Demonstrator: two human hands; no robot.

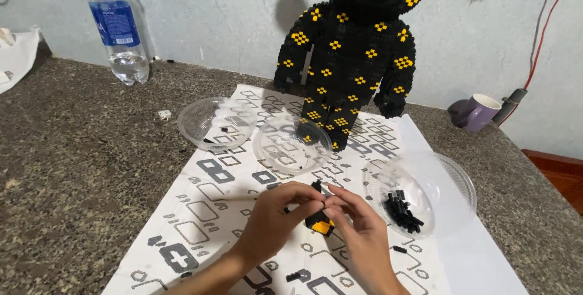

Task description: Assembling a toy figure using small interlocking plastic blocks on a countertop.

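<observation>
Left hand (276, 216) and right hand (358, 231) pinched shut together on small black-and-yellow brick piece (320, 222) above printed instruction sheet (206, 210); clear bowl of black bricks (425, 195) just right; black brick figure (352, 52) behind.

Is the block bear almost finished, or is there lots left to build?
The big black-and-yellow block figure already stands built on the instruction sheet. Both hands, left hand and right hand, hold a small black-and-yellow piece together. Loose black bricks remain in one clear bowl; two other bowls look almost empty.
</observation>
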